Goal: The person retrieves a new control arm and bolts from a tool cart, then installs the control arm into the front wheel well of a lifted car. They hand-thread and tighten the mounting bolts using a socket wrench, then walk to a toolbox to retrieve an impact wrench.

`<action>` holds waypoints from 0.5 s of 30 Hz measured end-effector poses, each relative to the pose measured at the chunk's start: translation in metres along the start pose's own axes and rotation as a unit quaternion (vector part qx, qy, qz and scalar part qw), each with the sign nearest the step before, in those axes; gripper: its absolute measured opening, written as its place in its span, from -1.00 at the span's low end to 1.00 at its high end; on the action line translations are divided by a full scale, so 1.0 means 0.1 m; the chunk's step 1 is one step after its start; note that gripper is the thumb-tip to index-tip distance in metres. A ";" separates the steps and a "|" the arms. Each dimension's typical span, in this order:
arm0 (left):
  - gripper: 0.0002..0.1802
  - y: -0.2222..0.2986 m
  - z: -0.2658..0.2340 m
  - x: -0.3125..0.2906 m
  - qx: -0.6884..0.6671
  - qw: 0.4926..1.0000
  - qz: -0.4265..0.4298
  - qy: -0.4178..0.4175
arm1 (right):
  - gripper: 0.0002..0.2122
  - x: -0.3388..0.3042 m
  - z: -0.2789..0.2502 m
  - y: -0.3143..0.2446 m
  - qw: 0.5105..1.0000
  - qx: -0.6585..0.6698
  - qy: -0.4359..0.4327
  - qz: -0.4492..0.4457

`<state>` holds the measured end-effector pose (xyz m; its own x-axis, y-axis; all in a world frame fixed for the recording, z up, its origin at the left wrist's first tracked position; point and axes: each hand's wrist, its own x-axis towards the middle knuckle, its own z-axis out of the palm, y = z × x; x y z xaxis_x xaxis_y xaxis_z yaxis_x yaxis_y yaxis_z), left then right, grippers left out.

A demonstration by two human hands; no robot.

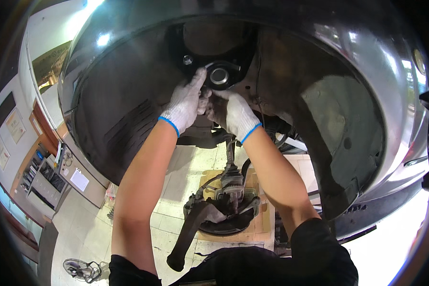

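Both my hands wear white knit gloves with blue cuffs and are raised inside a car's wheel well (128, 90). My left hand (185, 104) has its index finger pointing up against a black metal suspension bracket (195, 71), just left of a round silver-ringed socket (219, 76). Its other fingers curl inward, and what they hold is hidden. My right hand (240, 113) is closed just below the socket, its thumb side toward the left hand. Its fingertips are dark and partly out of sight, so I cannot make out what is in them. A bolt head (188, 60) shows above the left hand.
Below my arms hangs a drive shaft with a ribbed boot (232, 177) and a hub assembly (229, 221), over cardboard (264, 224) on the tiled floor. A small fan (81, 270) stands lower left. A tool cabinet (47, 183) is at the left wall.
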<state>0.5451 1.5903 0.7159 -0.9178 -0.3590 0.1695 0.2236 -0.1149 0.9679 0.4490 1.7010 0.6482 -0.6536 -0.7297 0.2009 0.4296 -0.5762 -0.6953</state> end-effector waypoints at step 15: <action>-0.59 0.06 0.02 -0.12 -0.023 0.999 -0.044 -0.013 | -0.77 0.13 0.09 0.20 0.441 -0.874 0.192 -0.067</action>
<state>0.5565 1.5957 0.7197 -0.9424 -0.3222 0.0897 0.1566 -0.1880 0.9696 0.4544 1.6768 0.6430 -0.8016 -0.4231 0.4225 -0.5469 0.8043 -0.2324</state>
